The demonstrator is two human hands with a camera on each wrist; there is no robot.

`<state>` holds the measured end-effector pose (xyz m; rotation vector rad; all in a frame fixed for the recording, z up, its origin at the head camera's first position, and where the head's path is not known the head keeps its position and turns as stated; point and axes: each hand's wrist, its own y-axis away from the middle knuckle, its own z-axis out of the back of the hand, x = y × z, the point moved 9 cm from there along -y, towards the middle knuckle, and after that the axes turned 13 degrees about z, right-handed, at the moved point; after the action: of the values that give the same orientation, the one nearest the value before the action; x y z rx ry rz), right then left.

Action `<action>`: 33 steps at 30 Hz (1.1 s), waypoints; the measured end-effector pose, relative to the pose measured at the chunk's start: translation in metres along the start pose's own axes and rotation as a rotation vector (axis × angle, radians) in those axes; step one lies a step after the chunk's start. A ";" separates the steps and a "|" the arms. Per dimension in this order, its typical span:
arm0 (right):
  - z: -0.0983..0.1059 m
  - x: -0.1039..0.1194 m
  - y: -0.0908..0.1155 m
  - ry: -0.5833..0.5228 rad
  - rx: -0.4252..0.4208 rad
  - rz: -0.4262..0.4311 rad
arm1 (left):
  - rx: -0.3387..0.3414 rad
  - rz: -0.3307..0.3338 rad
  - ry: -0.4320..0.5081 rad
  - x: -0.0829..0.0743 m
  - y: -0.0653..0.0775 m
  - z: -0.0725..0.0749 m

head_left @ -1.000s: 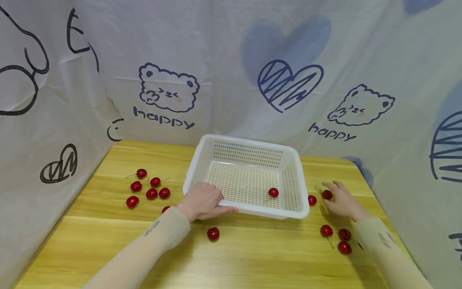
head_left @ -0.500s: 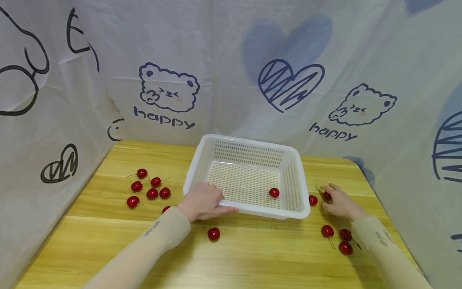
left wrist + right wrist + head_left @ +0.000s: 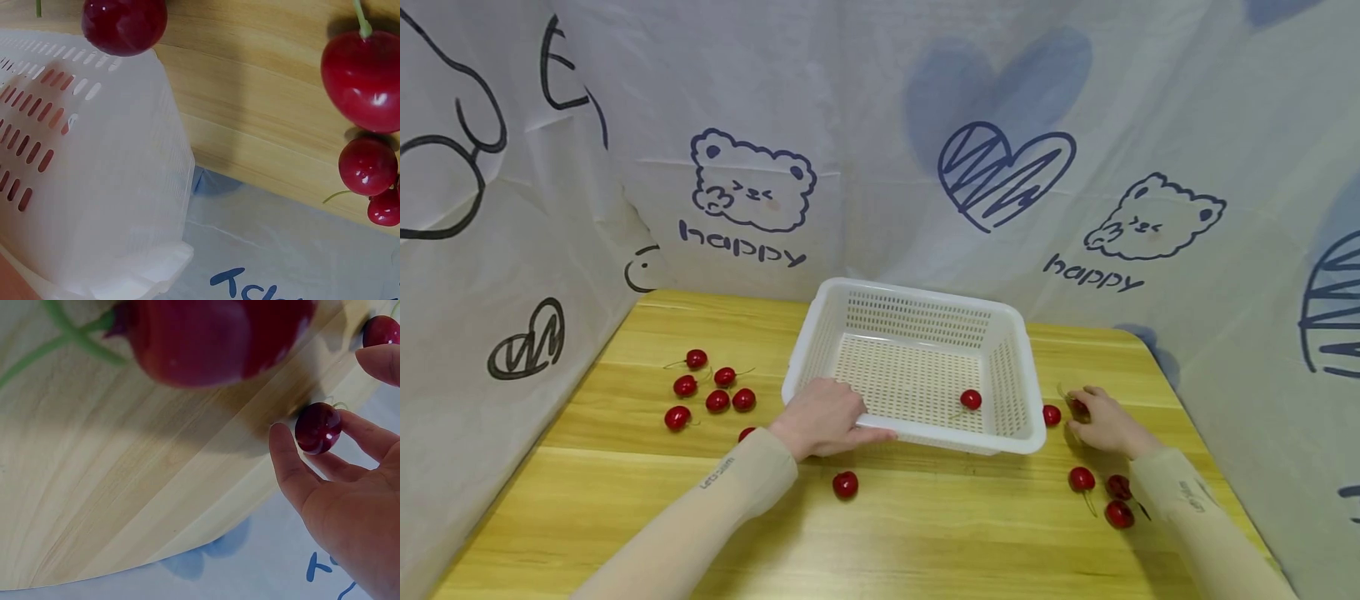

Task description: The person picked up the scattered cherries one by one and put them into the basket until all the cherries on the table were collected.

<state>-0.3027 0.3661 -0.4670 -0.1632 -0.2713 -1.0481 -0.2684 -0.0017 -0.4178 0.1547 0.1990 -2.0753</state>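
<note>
In the head view, my left hand [image 3: 823,417] grips the near rim of a white perforated plastic basket [image 3: 917,432], thumb along the rim; the basket's outer wall [image 3: 137,137] fills the left side of the left wrist view. One cherry [image 3: 971,400] lies inside the basket. Right of it, my right hand [image 3: 1105,423] is lowered around a dark red cherry [image 3: 317,428] on the table. In the right wrist view, the fingers touch that cherry [image 3: 1078,408] while the thumb [image 3: 381,362] stands apart from it. Another cherry [image 3: 1051,415] lies between this hand and the basket.
Several cherries [image 3: 718,401] lie loosely grouped on the left of the wooden table [image 3: 910,533]. A single cherry [image 3: 846,485] lies in front of the basket, and three more [image 3: 1082,479] near my right sleeve. A printed white cloth [image 3: 880,200] hangs behind and at both sides.
My right hand has moved slightly down and its fingers have come in closer around the dark cherry. The left hand and the basket keep their place.
</note>
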 end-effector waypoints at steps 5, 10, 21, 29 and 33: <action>0.001 0.005 0.001 -0.010 0.003 -0.001 | -0.001 -0.003 -0.004 0.000 0.000 0.000; 0.002 0.008 0.001 0.001 0.000 0.011 | -0.006 -0.002 -0.012 0.000 -0.001 0.000; 0.003 0.010 0.002 -0.001 -0.031 0.018 | -0.018 -0.006 -0.022 -0.001 -0.001 0.002; 0.008 0.008 0.006 0.001 -0.100 0.007 | -0.021 -0.004 -0.029 0.000 0.000 0.002; 0.018 0.010 0.007 0.001 -0.185 0.019 | -0.019 -0.004 -0.027 0.000 0.000 0.002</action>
<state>-0.2941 0.3659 -0.4469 -0.3311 -0.1711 -1.0540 -0.2683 -0.0017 -0.4163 0.1143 0.2028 -2.0772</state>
